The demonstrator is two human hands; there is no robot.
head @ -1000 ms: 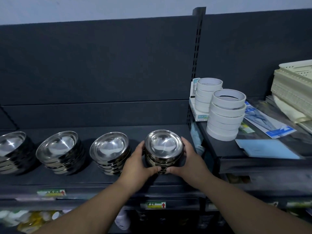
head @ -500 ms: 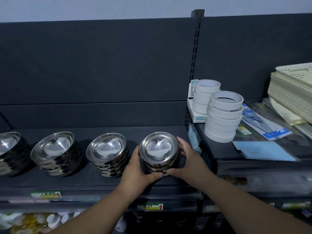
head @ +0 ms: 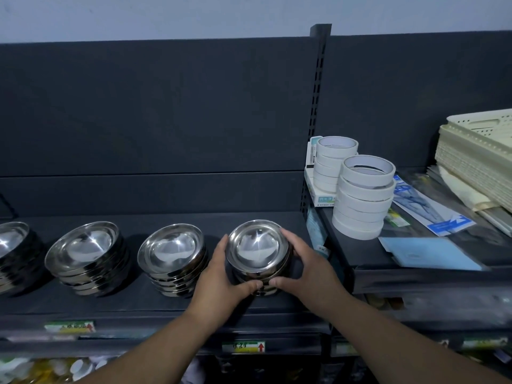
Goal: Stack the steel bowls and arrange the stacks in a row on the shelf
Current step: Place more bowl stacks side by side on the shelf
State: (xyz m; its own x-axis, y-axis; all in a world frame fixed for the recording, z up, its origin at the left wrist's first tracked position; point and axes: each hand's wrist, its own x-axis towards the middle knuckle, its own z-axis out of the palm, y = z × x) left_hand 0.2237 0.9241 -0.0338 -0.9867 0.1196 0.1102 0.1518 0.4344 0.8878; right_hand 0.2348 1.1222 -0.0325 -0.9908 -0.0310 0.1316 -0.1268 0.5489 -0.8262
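Observation:
A row of steel bowl stacks stands on the dark shelf. The rightmost stack is held from both sides: my left hand curls round its left side and my right hand round its right, thumbs meeting at the front. To its left stand a second stack, a third stack and a fourth stack, cut off by the frame's left edge.
The shelf upright rises just right of the held stack. On the neighbouring shelf sit two piles of white tape rolls, blue packets and cream plastic trays. Price labels line the shelf front.
The held stack sits a little further left, nearer its neighbour, with both hands still around it. The view has shifted slightly.

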